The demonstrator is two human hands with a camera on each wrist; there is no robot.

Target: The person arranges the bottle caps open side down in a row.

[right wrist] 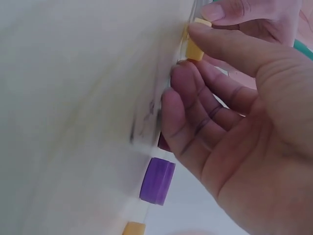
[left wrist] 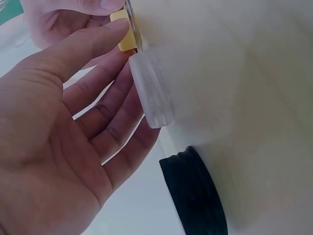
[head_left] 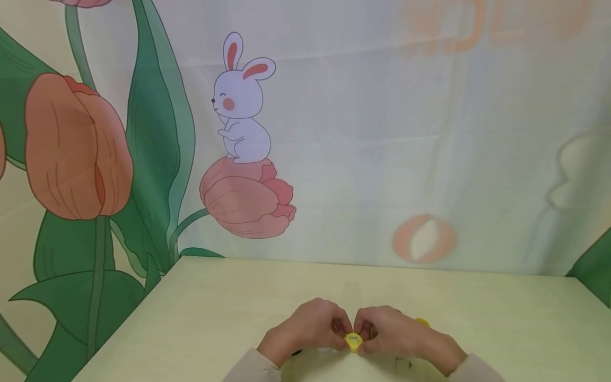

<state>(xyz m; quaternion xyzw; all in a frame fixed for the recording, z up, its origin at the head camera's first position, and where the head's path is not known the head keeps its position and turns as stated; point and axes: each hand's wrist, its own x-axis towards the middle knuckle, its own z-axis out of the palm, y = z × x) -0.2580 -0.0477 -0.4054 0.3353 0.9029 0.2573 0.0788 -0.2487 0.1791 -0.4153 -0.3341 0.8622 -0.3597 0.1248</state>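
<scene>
A small yellow cap (head_left: 354, 342) with a printed mark on top is pinched between both hands over the table. My left hand (head_left: 312, 326) holds its left side with thumb and fingertips, and my right hand (head_left: 398, 331) grips it from the right. In the left wrist view the thumb lies along the yellow cap (left wrist: 126, 36), with a thin clear edge beside it. A white ridged cap (left wrist: 151, 90) stands close by the left fingertips. The right wrist view shows the thumb and index finger at the yellow cap (right wrist: 194, 46), the other fingers curled beneath.
A black lid (left wrist: 195, 193) is on the table near the left hand. By the right hand are a purple cap (right wrist: 157, 181), a dark red piece partly hidden by fingers and an orange-yellow cap (right wrist: 133, 228). Behind the table (head_left: 215, 286) hangs a printed cloth (head_left: 343, 132).
</scene>
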